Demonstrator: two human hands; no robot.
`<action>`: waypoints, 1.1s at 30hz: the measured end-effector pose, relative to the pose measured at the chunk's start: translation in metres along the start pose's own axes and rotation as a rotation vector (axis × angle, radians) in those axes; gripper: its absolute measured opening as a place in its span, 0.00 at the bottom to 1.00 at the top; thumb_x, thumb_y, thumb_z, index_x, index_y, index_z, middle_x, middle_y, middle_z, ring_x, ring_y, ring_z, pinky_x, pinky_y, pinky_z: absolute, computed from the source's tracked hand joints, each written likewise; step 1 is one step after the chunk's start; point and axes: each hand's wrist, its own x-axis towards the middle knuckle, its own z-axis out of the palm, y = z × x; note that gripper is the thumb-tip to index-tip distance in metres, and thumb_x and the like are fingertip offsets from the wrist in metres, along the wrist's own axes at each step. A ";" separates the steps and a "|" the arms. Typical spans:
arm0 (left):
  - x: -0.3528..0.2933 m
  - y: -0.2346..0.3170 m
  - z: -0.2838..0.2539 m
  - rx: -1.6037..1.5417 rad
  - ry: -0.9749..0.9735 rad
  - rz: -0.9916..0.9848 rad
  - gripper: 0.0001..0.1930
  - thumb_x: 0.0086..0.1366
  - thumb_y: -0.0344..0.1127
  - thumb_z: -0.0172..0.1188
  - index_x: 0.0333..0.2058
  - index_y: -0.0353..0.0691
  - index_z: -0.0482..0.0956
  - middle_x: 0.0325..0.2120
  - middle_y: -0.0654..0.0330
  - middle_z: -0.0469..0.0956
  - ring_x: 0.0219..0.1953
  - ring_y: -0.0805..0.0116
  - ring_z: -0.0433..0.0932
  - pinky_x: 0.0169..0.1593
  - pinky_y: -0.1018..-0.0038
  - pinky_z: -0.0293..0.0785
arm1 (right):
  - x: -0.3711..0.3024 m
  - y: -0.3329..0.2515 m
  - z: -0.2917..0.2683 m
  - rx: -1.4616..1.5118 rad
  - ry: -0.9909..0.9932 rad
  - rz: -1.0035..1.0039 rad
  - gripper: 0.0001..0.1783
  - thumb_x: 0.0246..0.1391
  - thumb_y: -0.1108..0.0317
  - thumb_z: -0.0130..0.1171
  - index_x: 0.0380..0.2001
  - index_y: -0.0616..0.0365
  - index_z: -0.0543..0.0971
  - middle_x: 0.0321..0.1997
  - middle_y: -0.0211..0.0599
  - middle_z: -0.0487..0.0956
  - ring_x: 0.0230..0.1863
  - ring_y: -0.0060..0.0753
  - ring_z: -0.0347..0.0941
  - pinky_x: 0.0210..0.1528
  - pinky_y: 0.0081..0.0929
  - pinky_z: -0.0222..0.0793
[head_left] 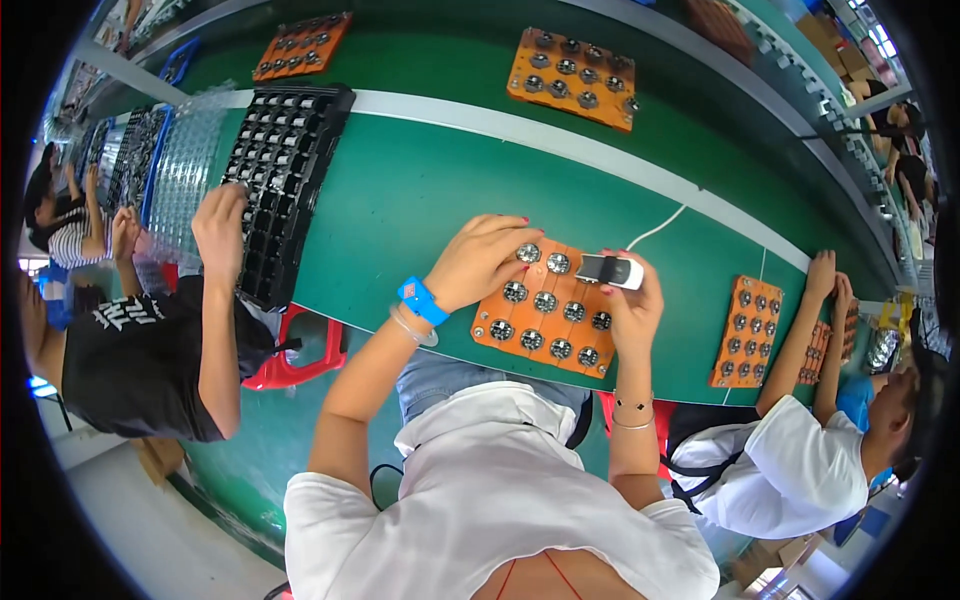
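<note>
An orange tray (540, 318) with rows of round silvery parts lies on the green bench in front of me. My left hand (478, 262) rests over its upper left corner, thumb and forefinger closed around a round silvery part (527, 252) that still sits in the tray. A blue band is on that wrist. My right hand (637, 310) grips a small white device (627, 273) with a dark, flat front end, held above the tray's upper right corner. The device's front hides whatever lies under it.
A white cable (657, 227) runs across the bench behind the device. Similar orange trays lie beyond the white rail (450, 112) and at the right (747, 335). A black compartment tray (285, 165) stands at left. Co-workers sit on both sides, a hand (220, 225) over the black tray.
</note>
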 end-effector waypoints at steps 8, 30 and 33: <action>0.012 0.031 -0.004 -0.251 0.039 -0.022 0.22 0.55 0.29 0.61 0.50 0.40 0.69 0.40 0.56 0.77 0.46 0.55 0.74 0.51 0.67 0.68 | 0.004 -0.004 0.010 -0.095 -0.117 0.110 0.24 0.42 0.84 0.58 0.47 0.64 0.71 0.48 0.41 0.73 0.50 0.33 0.70 0.52 0.27 0.66; 0.029 0.033 0.007 -0.179 -0.134 0.047 0.26 0.54 0.32 0.61 0.52 0.43 0.65 0.41 0.58 0.78 0.46 0.58 0.74 0.56 0.65 0.61 | -0.005 -0.001 -0.010 -0.274 -0.035 -0.042 0.21 0.46 0.80 0.58 0.47 0.66 0.70 0.46 0.41 0.74 0.47 0.31 0.70 0.51 0.26 0.66; 0.033 0.045 0.004 -0.197 -0.106 0.070 0.26 0.54 0.31 0.61 0.52 0.42 0.64 0.41 0.59 0.78 0.46 0.57 0.74 0.55 0.66 0.63 | -0.005 -0.002 -0.003 -0.287 -0.036 -0.103 0.21 0.44 0.81 0.59 0.45 0.65 0.72 0.44 0.38 0.73 0.47 0.30 0.70 0.51 0.26 0.64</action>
